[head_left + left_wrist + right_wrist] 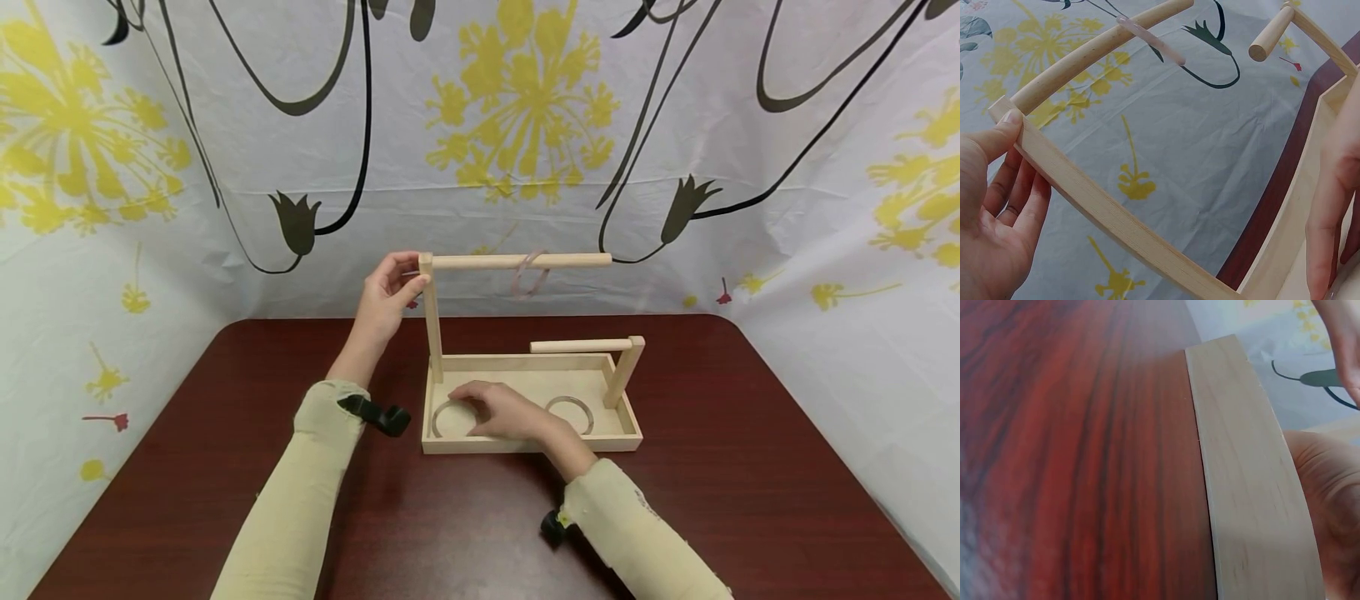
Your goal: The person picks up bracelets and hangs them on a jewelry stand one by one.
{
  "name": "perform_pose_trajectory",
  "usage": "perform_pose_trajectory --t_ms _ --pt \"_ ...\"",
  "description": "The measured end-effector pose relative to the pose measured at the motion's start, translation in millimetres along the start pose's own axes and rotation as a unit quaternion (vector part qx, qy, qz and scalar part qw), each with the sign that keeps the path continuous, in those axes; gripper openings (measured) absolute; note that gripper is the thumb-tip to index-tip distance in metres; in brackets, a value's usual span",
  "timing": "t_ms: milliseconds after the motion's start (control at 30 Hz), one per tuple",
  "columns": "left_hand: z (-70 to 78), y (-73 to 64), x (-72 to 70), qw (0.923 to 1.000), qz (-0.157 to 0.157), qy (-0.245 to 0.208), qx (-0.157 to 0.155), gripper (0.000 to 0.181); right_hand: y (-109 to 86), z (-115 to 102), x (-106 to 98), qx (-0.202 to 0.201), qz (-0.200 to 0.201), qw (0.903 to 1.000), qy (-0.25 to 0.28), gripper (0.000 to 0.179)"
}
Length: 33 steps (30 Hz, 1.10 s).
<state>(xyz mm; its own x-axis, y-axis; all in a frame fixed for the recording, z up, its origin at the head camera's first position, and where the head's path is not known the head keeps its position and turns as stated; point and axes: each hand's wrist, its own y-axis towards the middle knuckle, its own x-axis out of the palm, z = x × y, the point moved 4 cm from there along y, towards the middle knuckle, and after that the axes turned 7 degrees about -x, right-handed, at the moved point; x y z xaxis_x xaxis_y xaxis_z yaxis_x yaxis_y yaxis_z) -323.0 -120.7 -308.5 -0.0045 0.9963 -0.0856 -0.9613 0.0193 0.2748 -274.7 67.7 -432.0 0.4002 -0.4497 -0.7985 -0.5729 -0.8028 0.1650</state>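
My left hand [387,292] pinches the top of the tall wooden post [432,325] of a bangle stand, thumb in front and fingers behind. From that post a round rod [480,262] runs right, with a pinkish translucent bangle [530,275] hanging on it. Down in the stand's tray [532,446], my right hand [506,410] reaches over a clear bangle [437,421] at the left. Its thumb and fingertips are apart, at that bangle's right side; whether they grip it is unclear. A second bangle [588,412] lies flat at the tray's right, partly behind my right wrist.
A shorter post [624,375] at the tray's right end carries a low rod [581,345] pointing left. The stand sits on a dark red wooden table [750,467]. Behind it hangs a white patterned cloth [480,208].
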Motion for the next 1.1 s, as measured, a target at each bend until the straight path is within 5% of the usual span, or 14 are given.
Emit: perform_pose_trajectory --t_ms 600,867,1100 --pt "-0.3 0.0 0.9 1.0 -0.001 0.001 0.001 0.036 7.2 -2.2 3.2 0.015 0.009 0.9949 -0.099 0.059" --pt "-0.5 -2.4 0.4 0.999 -0.006 -0.022 0.038 0.031 5.7 0.5 0.3 0.032 0.023 0.9962 -0.078 0.065" --pt "0.2 -0.4 0.5 1.0 -0.001 0.0 0.007 0.036 5.0 -0.7 -5.4 0.028 0.043 0.9972 -0.053 0.069"
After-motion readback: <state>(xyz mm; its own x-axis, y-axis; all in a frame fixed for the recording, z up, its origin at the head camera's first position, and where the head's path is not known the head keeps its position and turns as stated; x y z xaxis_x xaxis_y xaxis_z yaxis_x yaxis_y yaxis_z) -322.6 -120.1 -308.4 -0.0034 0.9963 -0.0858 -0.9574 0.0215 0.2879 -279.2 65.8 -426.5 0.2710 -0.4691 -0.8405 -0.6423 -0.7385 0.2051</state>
